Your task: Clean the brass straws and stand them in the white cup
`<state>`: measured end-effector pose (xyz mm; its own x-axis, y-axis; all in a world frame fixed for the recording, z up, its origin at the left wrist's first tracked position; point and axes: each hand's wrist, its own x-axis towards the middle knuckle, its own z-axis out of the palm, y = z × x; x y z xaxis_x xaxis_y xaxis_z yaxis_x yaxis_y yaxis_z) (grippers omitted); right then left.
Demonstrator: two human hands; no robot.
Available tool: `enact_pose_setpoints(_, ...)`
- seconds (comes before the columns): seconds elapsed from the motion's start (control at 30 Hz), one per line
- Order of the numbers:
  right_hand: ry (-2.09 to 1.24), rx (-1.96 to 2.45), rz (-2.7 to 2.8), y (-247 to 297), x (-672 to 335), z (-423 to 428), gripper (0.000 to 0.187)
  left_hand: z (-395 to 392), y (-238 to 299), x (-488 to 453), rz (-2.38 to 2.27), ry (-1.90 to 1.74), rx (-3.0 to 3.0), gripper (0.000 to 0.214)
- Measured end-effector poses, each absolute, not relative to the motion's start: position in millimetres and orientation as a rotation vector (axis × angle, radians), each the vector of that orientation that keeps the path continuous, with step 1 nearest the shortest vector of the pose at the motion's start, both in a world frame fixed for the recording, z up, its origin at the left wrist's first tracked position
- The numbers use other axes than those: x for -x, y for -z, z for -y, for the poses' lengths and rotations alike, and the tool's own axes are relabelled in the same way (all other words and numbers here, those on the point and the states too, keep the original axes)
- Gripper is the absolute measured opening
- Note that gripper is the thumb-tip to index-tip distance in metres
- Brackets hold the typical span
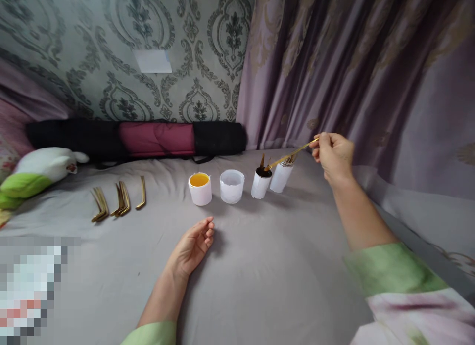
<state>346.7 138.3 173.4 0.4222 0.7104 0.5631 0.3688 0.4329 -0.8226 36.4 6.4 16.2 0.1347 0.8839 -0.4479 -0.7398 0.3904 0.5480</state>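
Observation:
My right hand (334, 154) is raised at the right, its thumb and fingers pinching one end of a thin gold metal straw (293, 153). The straw slants down to the left, its lower end at the mouth of a white cup with a dark inside (261, 186). Another brownish stick stands in that cup. Just right of it, a white jar (281, 179) holds several gold straws. My left hand (195, 243) rests low in front of the cups, palm turned up and fingers loosely curled, holding nothing. Nearest to it are a white cup of yellow-orange contents (201, 192) and a translucent white tub (232, 187).
Bent gold straws (120, 199) lie in small groups on the grey sheet (282, 275) at the left. Behind them are a plush toy (44, 167) and a long black and maroon roll (156, 138). A purple curtain (345, 63) hangs along the right.

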Motion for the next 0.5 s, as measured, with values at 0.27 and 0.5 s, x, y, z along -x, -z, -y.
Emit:
enact_pose_setpoints(0.27,-0.071,1.217,1.332,-167.0,-351.5,-152.5,0.029,-8.6,-14.6,-36.0,-0.807,-1.192,-0.214,0.013)
enact_pose_setpoints(0.5,-0.014,1.263,1.418,-163.2,-343.3,-154.6,0.030,-6.5,-16.0,-35.8,-0.825,-1.195,-0.202,0.013)
